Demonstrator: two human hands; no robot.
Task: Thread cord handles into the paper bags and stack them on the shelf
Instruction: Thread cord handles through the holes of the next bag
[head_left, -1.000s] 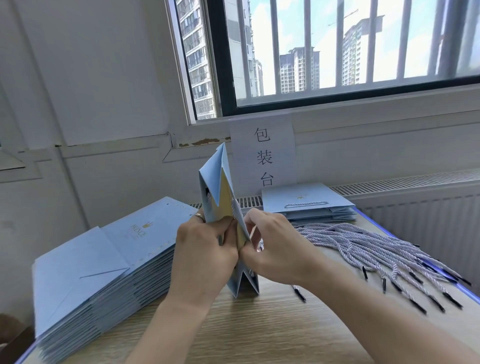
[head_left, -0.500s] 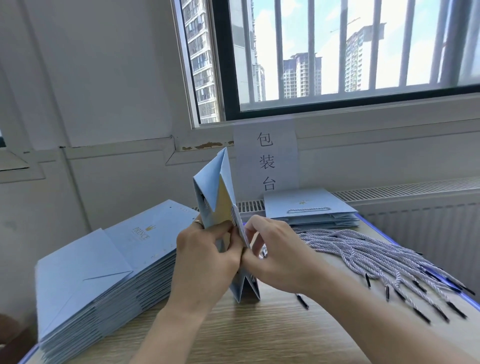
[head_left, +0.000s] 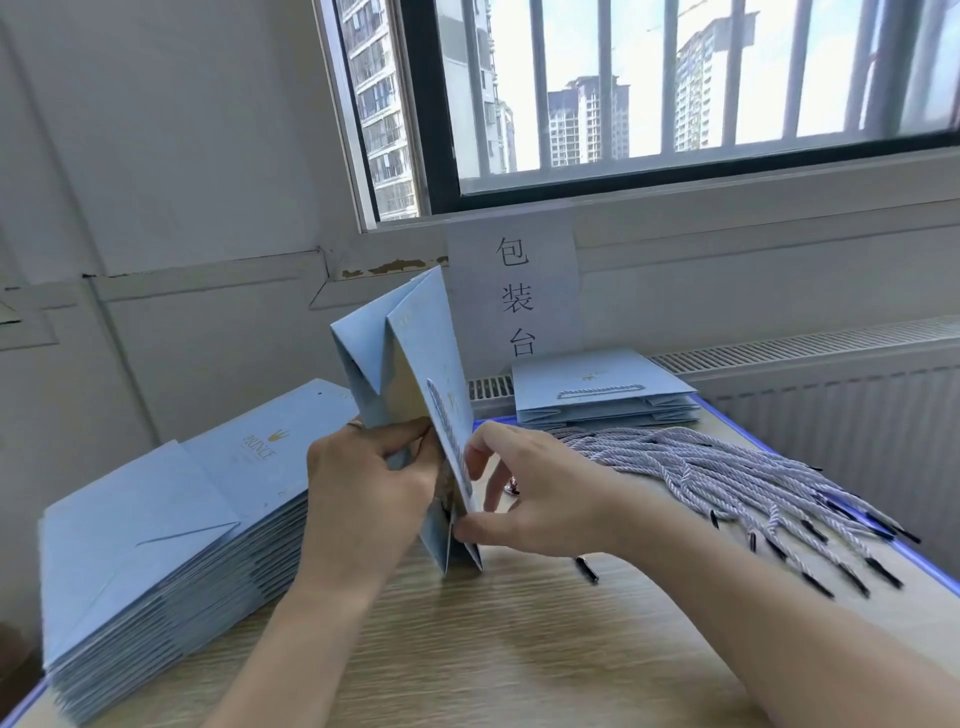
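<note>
On the counter (head_left: 519, 649), the blue paper bag (head_left: 415, 358) is stood on edge. It is gripped by the left hand (head_left: 363, 488) and pinched at its front panel by the right hand (head_left: 540, 499), likely so the cord handle (head_left: 448, 436) can be seated. Compared with a second ago, the hands are parted and the handle is exposed. Loose cords (head_left: 727, 467) are piled beyond.

Held paper bag (head_left: 415, 358): matt pale-blue paper, smooth, crisp folds. Cord handle (head_left: 449, 431) on it: twisted cloth rope, white-grey. Loose cords (head_left: 727, 467): same twisted weave, glossy black tips that look plastic. Left bag stack (head_left: 156, 519): matt blue paper, gold print. Bench (head_left: 519, 649): smooth wood-grain surface, blue edge. Wall sign (head_left: 514, 296): plain white paper.
</note>
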